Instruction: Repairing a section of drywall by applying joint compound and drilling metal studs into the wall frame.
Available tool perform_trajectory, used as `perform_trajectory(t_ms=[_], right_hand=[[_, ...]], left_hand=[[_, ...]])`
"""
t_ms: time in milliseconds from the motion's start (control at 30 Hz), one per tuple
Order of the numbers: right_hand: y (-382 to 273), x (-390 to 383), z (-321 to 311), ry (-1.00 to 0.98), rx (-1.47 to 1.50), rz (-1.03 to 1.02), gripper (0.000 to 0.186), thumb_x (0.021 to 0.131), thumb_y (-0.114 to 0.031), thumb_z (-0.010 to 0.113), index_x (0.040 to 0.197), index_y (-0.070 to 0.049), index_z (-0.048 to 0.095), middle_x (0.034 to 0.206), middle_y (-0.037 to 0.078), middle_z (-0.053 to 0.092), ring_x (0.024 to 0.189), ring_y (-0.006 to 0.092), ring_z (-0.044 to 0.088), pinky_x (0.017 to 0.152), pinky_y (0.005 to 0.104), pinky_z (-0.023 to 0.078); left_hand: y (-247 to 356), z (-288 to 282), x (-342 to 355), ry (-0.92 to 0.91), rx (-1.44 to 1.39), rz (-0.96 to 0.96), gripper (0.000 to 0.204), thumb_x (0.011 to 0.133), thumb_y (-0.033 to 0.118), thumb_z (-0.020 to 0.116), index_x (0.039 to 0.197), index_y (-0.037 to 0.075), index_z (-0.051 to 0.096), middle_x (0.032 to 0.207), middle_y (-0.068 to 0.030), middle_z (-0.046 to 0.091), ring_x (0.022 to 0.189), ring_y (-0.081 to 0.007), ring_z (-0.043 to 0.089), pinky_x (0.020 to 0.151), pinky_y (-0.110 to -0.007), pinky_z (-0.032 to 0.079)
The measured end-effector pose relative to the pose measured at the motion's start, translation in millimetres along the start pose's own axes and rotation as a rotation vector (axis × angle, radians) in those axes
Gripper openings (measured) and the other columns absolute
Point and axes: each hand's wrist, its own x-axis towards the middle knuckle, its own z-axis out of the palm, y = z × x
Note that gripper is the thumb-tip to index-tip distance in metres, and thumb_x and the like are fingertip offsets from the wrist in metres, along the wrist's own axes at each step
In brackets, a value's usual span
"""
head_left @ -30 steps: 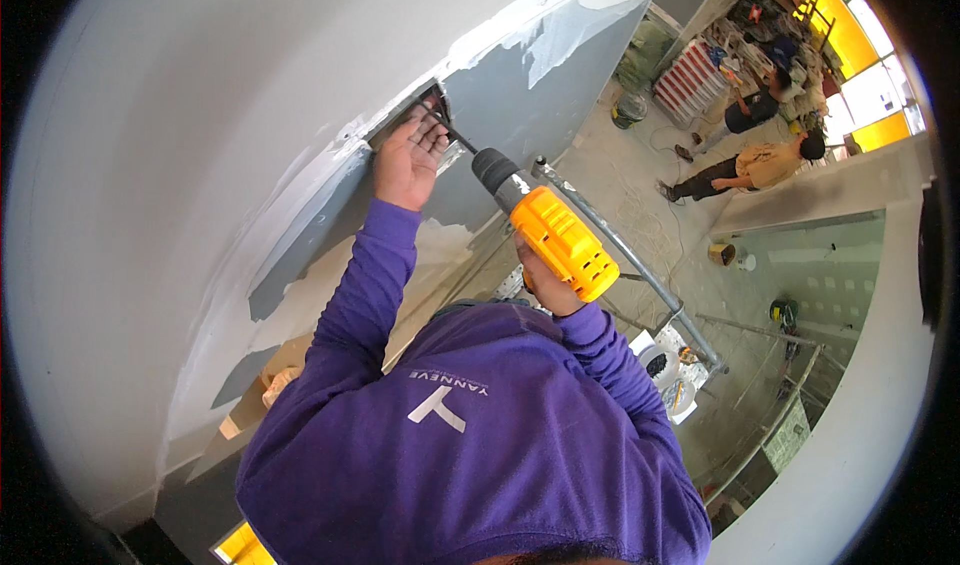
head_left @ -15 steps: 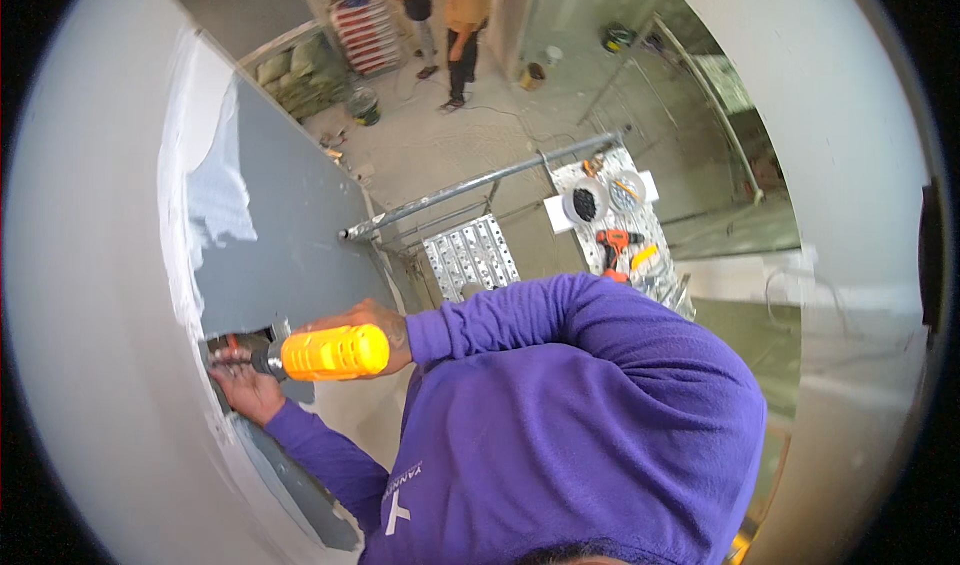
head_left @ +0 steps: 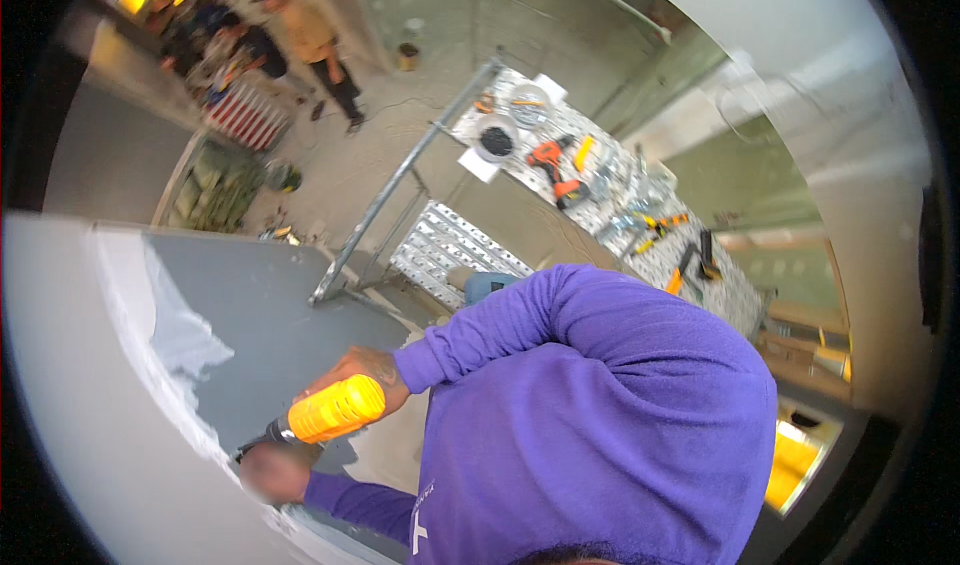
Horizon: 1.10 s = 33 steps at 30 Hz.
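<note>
In my right hand (head_left: 372,367) is a yellow power drill (head_left: 338,409), its dark front end angled down and left toward the wall. The fingers wrap the drill's grip, which is mostly hidden behind the body. My left hand (head_left: 278,473) is by the drill's tip, close against the wall; it is blurred, so its fingers and anything in them cannot be made out. The grey wall panel (head_left: 270,315) beside my hands has a ragged white plaster strip (head_left: 185,315) along its edge.
A speckled scaffold platform (head_left: 620,175) on the right holds an orange-and-black drill (head_left: 556,170), a tub of black pieces (head_left: 495,140) and several hand tools. A metal rail (head_left: 400,173) and perforated metal plank (head_left: 450,250) lie between. A person in a tan top (head_left: 312,40) stands far left.
The view has turned, swinging the platform and rail left and up. The drill and both hands sit lower in the picture; the wall opening seen earlier is hidden near my left hand.
</note>
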Motion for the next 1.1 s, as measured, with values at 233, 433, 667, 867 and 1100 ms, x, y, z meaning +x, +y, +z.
perform_trajectory(t_ms=[233, 433, 667, 867, 1100], right_hand=[[-25.1, -80.8, -96.4, 0.243, -0.222, -0.020, 0.050, 0.081, -0.019, 0.073, 0.126, -0.007, 0.054, 0.125, 0.012, 0.059, 0.108, 0.0269, 0.062, 0.092, 0.0328, 0.050], [-9.8, -174.6, -162.6, 0.567, -0.076, 0.148, 0.054, 0.083, -0.022, 0.070, 0.132, -0.013, 0.051, 0.128, 0.008, 0.059, 0.111, 0.0239, 0.061, 0.092, 0.0304, 0.049], [-40.3, -227.4, -285.9, 0.874, -0.703, 0.384, 0.068, 0.075, -0.026, 0.073, 0.133, -0.005, 0.046, 0.114, 0.012, 0.064, 0.088, 0.0272, 0.068, 0.073, 0.0349, 0.055], [-68.7, -256.9, -378.8, 1.090, -0.932, 0.364, 0.070, 0.077, -0.032, 0.070, 0.136, -0.005, 0.045, 0.099, 0.013, 0.065, 0.076, 0.0267, 0.066, 0.067, 0.0370, 0.053], [-92.2, -244.7, -459.5, 1.187, -1.076, 0.373, 0.068, 0.078, -0.033, 0.068, 0.136, -0.006, 0.045, 0.090, 0.011, 0.062, 0.071, 0.0284, 0.064, 0.065, 0.0386, 0.052]], left_hand=[[16.5, 18.7, 17.9, 0.235, -0.183, -0.024, 0.006, 0.093, 0.004, 0.049, 0.093, -0.002, 0.051, 0.088, -0.0125, 0.053, 0.084, -0.0246, 0.052, 0.076, -0.037, 0.044], [30.9, -5.1, 48.1, 0.238, 0.017, 0.042, 0.009, 0.092, -0.001, 0.045, 0.095, -0.003, 0.053, 0.089, -0.0141, 0.056, 0.086, -0.0237, 0.055, 0.077, -0.037, 0.045], [-6.8, 54.5, 32.6, 0.615, 0.337, 0.159, 0.016, 0.090, 0.013, 0.051, 0.102, 0.003, 0.055, 0.100, -0.0148, 0.059, 0.096, -0.0238, 0.056, 0.084, -0.038, 0.046], [-61.5, 114.3, 3.7, 0.558, 0.461, 0.114, 0.021, 0.088, 0.018, 0.054, 0.105, 0.006, 0.057, 0.106, -0.0144, 0.059, 0.103, -0.0247, 0.055, 0.087, -0.041, 0.045], [-60.8, 132.2, -9.6, 0.583, 0.740, 0.055, 0.027, 0.086, 0.024, 0.058, 0.110, 0.011, 0.059, 0.113, -0.0139, 0.058, 0.110, -0.0258, 0.054, 0.091, -0.044, 0.044]])
